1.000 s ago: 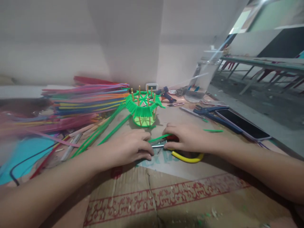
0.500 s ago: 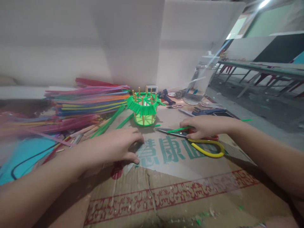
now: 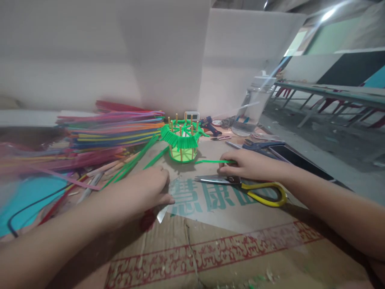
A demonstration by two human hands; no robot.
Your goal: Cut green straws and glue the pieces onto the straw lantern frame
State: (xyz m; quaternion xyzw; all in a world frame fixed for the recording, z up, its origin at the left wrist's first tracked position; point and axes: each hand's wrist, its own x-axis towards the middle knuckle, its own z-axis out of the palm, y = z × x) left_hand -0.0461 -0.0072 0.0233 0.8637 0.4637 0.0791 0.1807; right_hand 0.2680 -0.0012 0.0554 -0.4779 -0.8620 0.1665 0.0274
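Between the fingers of my right hand (image 3: 240,162), a thin green pipe cleaner (image 3: 207,161) is pinched, its tip pointing left toward the basket. Just below that hand lie scissors (image 3: 266,192) with yellow handles, blades pointing left. My left hand (image 3: 153,186) rests low over the cardboard, thumb and fingers apart, with nothing visible in it. Behind both hands stands a small round basket (image 3: 182,141) with a pale green base and upright wooden sticks. Bright green pipe cleaner is wrapped around its upper part.
Bundles of coloured pipe cleaners (image 3: 117,132) lie on the left, near a blue sheet (image 3: 36,200). At the back are a glue gun (image 3: 212,126), a small digital timer (image 3: 191,116) and a clear water bottle (image 3: 249,106). A phone (image 3: 300,162) lies right, beyond my forearm.
My right hand has moved slightly left and away from the scissor handles, carrying the green pipe cleaner toward the basket. My left hand has drawn a little to the left. The view has tilted slightly.
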